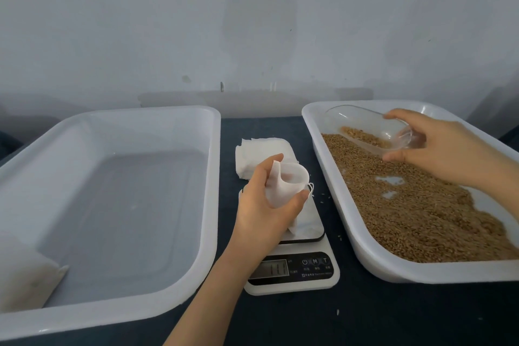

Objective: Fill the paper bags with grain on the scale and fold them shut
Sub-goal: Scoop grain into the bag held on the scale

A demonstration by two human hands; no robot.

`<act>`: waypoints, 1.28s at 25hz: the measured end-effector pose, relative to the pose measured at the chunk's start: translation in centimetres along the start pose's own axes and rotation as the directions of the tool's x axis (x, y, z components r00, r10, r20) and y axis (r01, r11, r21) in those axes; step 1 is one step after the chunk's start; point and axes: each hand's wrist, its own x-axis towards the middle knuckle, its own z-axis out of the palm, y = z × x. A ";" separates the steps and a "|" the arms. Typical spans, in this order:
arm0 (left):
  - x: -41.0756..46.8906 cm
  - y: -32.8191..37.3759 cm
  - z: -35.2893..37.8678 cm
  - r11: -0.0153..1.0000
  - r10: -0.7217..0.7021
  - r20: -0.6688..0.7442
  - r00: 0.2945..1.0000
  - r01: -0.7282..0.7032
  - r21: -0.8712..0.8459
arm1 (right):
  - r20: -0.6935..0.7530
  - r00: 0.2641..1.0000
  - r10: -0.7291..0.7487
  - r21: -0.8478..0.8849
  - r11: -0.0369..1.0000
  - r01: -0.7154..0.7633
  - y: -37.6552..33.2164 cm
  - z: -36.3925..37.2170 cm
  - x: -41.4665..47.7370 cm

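My left hand (pixel 262 205) holds a small white bag (pixel 286 181) with its mouth open, just above the scale (pixel 309 233) in the middle of the table. My right hand (pixel 438 146) grips the handle end of a clear plastic scoop (pixel 365 123) with a little grain in it, held over the far end of the right tray (pixel 365 258). That tray holds a layer of brown grain (pixel 407 205). A stack of white bags (pixel 261 152) lies behind the scale. The scale's display is lit.
A large white tray (pixel 140 309) stands at the left, with one filled white bag (pixel 25 275) lying in its near left corner. A grey wall rises behind the table. A few loose grains lie on the dark tabletop (pixel 365 312) beside the scale.
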 end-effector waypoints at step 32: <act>0.1 -0.1 0.4 0.998 -0.023 0.007 1.000 0.024 -0.063 | 0.194 0.825 -0.530 -0.818 0.378 0.435 -11.4 -2.9 -0.5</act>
